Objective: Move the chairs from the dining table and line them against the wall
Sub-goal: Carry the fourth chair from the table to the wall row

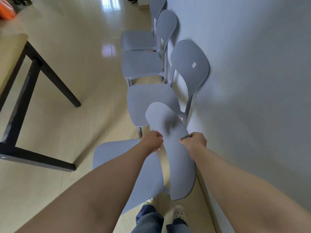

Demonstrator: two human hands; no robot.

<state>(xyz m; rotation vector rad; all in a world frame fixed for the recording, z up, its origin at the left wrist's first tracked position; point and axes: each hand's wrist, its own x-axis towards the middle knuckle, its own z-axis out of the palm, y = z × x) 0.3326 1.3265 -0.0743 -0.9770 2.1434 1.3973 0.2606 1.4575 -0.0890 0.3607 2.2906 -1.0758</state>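
I hold a grey plastic chair [178, 165] by its backrest, close to the white wall [252, 81]. My left hand [152, 142] grips the backrest's left edge and my right hand [195, 140] grips its right edge. Its seat [117, 158] spreads out below my left forearm. Three more grey chairs stand in a row with their backs to the wall: the nearest chair [151, 101] just ahead of mine, a second chair [141, 64] behind it, and a third chair [138, 39] farthest away.
The dining table [10, 64] with black metal legs [55, 78] stands at the left, across a strip of shiny beige floor [84, 39]. An orange object [6, 12] lies at the top left. My feet in light shoes [180, 214] are below the held chair.
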